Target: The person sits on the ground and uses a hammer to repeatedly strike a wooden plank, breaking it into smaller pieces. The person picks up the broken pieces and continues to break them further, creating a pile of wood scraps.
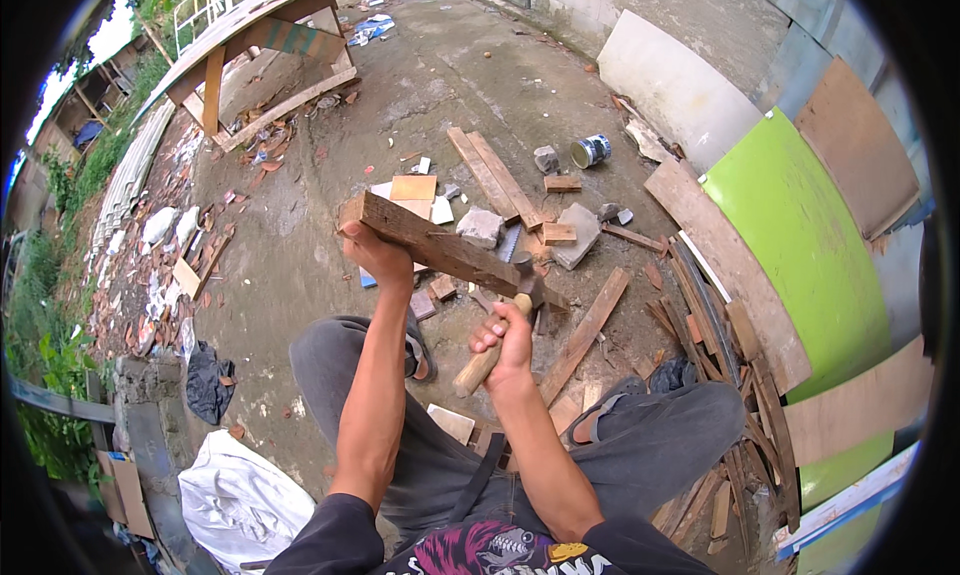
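My left hand (380,257) is closed around the upper left end of a thick wooden plank (435,243), which slants down to the right in front of me. In my right hand (505,347) is a hammer (478,368), gripped by its pale wooden handle. The dark metal hammer head (528,278) is at the plank's right part; whether it touches the wood I cannot tell. Beyond the plank lie a grey stone (480,228) and the partly hidden toothed blade (510,241) of what looks like a saw.
Two long boards (495,178), a paint can (590,152) and a flat stone (577,237) lie ahead. Another plank (587,337) rests by my right foot. Sheets, one green (800,245), lean at the right. A white sack (245,500) sits lower left, a wooden structure (260,65) far left.
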{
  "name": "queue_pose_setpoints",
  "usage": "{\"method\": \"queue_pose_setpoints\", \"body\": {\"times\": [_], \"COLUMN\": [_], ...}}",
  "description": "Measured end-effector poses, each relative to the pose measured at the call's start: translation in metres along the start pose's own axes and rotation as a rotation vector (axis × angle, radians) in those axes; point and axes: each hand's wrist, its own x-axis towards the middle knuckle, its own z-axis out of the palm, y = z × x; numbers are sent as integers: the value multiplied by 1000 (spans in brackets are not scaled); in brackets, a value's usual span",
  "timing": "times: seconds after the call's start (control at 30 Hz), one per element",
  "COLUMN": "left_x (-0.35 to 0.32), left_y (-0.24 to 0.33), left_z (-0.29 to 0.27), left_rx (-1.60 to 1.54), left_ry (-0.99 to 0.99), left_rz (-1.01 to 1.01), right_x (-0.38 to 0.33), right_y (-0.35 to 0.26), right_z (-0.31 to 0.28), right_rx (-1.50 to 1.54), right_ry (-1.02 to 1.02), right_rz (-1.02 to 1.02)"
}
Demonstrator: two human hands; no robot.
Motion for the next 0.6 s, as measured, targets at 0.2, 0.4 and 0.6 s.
{"method": "queue_pose_setpoints", "body": {"times": [0.2,0.4,0.6], "left_x": [-3,-7,-9], "left_y": [3,0,4], "left_z": [3,4,11], "left_rx": [-10,-11,12], "left_ry": [5,-11,-13], "left_rz": [5,29,98], "right_x": [-29,-12,-36], "right_y": [7,10,4], "right_z": [36,2,32], "right_rx": [-305,-13,-394], "right_ry": [-249,29,-252], "right_rz": [198,-6,76]}}
